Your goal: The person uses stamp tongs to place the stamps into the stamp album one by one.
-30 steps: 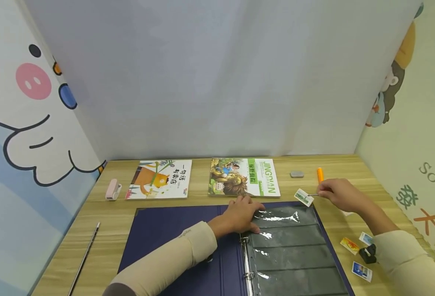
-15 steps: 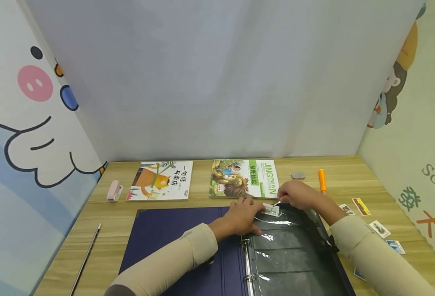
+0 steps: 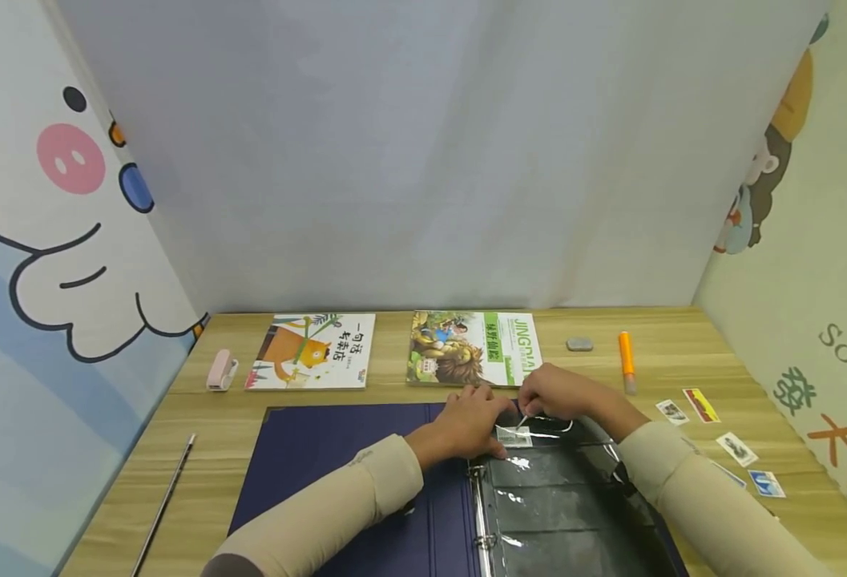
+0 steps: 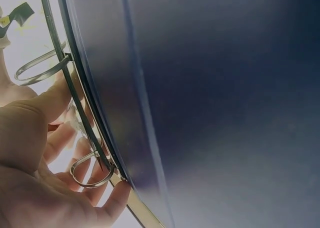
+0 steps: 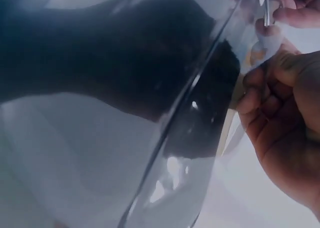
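Observation:
A dark blue ring binder [image 3: 344, 465] lies spread out, with a black page of clear pockets [image 3: 574, 501] on its right side. My left hand [image 3: 462, 425] rests at the page's upper left corner, thumb and forefinger apart. In the left wrist view its fingers lie beside the metal rings [image 4: 42, 70]. My right hand [image 3: 560, 393] pinches thin tweezers [image 3: 522, 420] at the page's top edge. Their tip is at a small pale stamp [image 3: 514, 437], which lies at the top pocket between the hands. Glare on the plastic blurs its edges.
Several loose stamps [image 3: 736, 449] lie right of the binder. Behind are two picture books [image 3: 311, 353], a grey eraser [image 3: 578, 344] and an orange marker [image 3: 626, 357]. A pencil [image 3: 167, 497] and a pink-and-white gadget [image 3: 221, 370] are on the left.
The right hand has brought the stamp in the tweezers leftward from the page's right corner, then down into the top pocket area. The page's right side has lifted and bent. The left hand stays put.

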Demonstrator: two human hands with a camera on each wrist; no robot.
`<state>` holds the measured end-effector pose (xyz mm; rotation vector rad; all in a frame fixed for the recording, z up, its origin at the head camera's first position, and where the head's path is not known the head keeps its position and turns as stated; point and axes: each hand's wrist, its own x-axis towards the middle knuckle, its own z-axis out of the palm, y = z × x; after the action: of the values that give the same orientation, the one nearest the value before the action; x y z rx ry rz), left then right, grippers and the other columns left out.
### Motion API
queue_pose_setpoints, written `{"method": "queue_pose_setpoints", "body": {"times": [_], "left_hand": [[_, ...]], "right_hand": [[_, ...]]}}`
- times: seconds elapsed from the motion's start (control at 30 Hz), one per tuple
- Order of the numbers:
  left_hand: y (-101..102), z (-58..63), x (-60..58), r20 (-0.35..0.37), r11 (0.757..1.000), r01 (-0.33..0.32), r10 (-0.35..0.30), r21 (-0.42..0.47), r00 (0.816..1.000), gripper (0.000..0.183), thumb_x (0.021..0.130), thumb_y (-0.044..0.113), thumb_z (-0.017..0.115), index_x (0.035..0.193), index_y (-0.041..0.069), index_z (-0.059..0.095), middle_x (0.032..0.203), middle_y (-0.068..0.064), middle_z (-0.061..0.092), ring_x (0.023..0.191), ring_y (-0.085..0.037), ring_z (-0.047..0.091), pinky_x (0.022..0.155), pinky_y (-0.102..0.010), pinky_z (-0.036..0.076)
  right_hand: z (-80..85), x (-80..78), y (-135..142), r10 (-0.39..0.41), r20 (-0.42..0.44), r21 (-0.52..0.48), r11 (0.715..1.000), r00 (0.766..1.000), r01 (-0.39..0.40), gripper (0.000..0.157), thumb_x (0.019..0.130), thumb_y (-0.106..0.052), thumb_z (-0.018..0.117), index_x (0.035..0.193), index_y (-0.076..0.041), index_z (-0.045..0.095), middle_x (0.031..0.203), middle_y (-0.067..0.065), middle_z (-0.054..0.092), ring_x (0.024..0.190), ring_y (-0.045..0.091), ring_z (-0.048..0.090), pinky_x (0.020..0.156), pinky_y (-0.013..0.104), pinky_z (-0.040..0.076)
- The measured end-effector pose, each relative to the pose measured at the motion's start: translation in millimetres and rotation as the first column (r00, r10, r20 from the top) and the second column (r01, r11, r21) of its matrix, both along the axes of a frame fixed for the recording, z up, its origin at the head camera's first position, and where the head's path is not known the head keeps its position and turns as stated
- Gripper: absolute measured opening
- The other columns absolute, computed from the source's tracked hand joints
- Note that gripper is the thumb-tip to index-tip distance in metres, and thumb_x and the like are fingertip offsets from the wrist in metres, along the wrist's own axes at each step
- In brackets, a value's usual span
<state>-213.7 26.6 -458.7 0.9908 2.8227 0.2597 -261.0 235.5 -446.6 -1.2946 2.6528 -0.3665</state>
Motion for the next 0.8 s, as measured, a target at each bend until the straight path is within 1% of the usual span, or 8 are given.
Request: {"method": "queue_pose_setpoints", "body": {"times": [0.07, 0.13, 0.2, 0.27, 0.4, 0.5, 0.63, 0.8], "left_hand": [[0.4, -0.3, -0.4, 0.005, 1.0, 0.008, -0.008, 0.0, 1.0, 0.068, 0.072, 0.052, 0.077, 0.133, 0.034, 0.051, 0.115, 0.001, 0.052, 0.102, -0.018, 0.048, 0.078, -0.035, 0.038], [0.8, 0.0, -0.1, 0.009, 1.0, 0.013, -0.013, -0.002, 1.0, 0.068, 0.073, 0.052, 0.077, 0.133, 0.034, 0.051, 0.117, 0.001, 0.053, 0.104, -0.019, 0.048, 0.079, -0.036, 0.038], [1.2, 0.3, -0.1, 0.018, 1.0, 0.013, -0.013, 0.0, 1.0, 0.067, 0.074, 0.051, 0.076, 0.133, 0.035, 0.051, 0.119, 0.0, 0.053, 0.107, -0.02, 0.048, 0.081, -0.038, 0.039], [1.2, 0.9, 0.2, 0.025, 1.0, 0.013, -0.013, 0.004, 1.0, 0.066, 0.074, 0.05, 0.076, 0.133, 0.035, 0.051, 0.121, 0.0, 0.052, 0.109, -0.021, 0.048, 0.083, -0.04, 0.04], [1.3, 1.8, 0.4, 0.035, 1.0, 0.016, -0.017, 0.016, 0.999, 0.067, 0.075, 0.049, 0.076, 0.134, 0.034, 0.05, 0.122, -0.001, 0.052, 0.109, -0.021, 0.048, 0.084, -0.04, 0.04], [0.9, 1.8, 0.5, 0.034, 1.0, 0.022, -0.022, 0.013, 0.999, 0.067, 0.074, 0.05, 0.076, 0.134, 0.034, 0.05, 0.123, -0.001, 0.052, 0.11, -0.021, 0.048, 0.085, -0.04, 0.04], [0.0, 1.5, -0.2, 0.036, 1.0, 0.02, -0.02, 0.013, 0.999, 0.068, 0.074, 0.049, 0.077, 0.134, 0.034, 0.05, 0.125, -0.002, 0.053, 0.115, -0.023, 0.048, 0.087, -0.043, 0.041], [0.6, 2.2, -1.5, 0.05, 0.999, 0.026, -0.028, 0.028, 0.998, 0.068, 0.074, 0.048, 0.077, 0.134, 0.033, 0.05, 0.128, -0.004, 0.053, 0.118, -0.024, 0.048, 0.089, -0.045, 0.04]], "right_hand": [[1.0, 0.2, 0.5, 0.008, 0.005, -0.002, 1.0, 1.0, -0.008, 0.014, 0.077, -0.007, 0.072, 0.069, -0.017, 0.067, 0.066, -0.011, 0.059, 0.062, -0.002, 0.046, 0.062, 0.02, 0.042], [5.3, 0.2, 4.2, -0.02, 0.013, 0.009, 1.0, 1.0, 0.02, 0.013, 0.079, -0.007, 0.071, 0.071, -0.016, 0.067, 0.067, -0.01, 0.06, 0.064, -0.001, 0.047, 0.063, 0.021, 0.042], [13.4, -0.7, 13.7, -0.072, -0.003, 0.001, 0.997, 0.997, 0.072, 0.012, 0.082, -0.008, 0.069, 0.074, -0.016, 0.068, 0.07, -0.009, 0.061, 0.067, 0.001, 0.05, 0.066, 0.024, 0.044], [23.0, -0.7, 30.2, -0.165, -0.034, -0.016, 0.986, 0.986, 0.165, 0.011, 0.086, -0.009, 0.066, 0.078, -0.015, 0.069, 0.075, -0.007, 0.064, 0.07, 0.005, 0.053, 0.068, 0.028, 0.045], [35.6, 9.0, 80.2, -0.385, -0.065, -0.073, 0.922, 0.92, 0.381, 0.01, 0.091, -0.01, 0.062, 0.088, -0.012, 0.072, 0.085, -0.002, 0.07, 0.076, 0.01, 0.06, 0.07, 0.034, 0.047], [37.3, 25.7, 119.3, -0.507, -0.006, -0.067, 0.86, 0.862, 0.505, 0.013, 0.093, -0.013, 0.06, 0.095, -0.008, 0.072, 0.088, 0.003, 0.072, 0.074, 0.011, 0.06, 0.066, 0.034, 0.048], [32.3, 45.8, 164.6, -0.586, 0.047, -0.023, 0.809, 0.809, 0.587, 0.017, 0.095, -0.015, 0.057, 0.096, -0.004, 0.069, 0.078, 0.004, 0.069, 0.061, 0.007, 0.053, 0.059, 0.028, 0.044], [21.3, 65.1, 206.5, -0.656, 0.026, 0.038, 0.755, 0.755, 0.655, 0.019, 0.096, -0.011, 0.053, 0.082, -0.009, 0.066, 0.065, -0.002, 0.059, 0.053, 0.008, 0.041, 0.054, 0.027, 0.035]]}}
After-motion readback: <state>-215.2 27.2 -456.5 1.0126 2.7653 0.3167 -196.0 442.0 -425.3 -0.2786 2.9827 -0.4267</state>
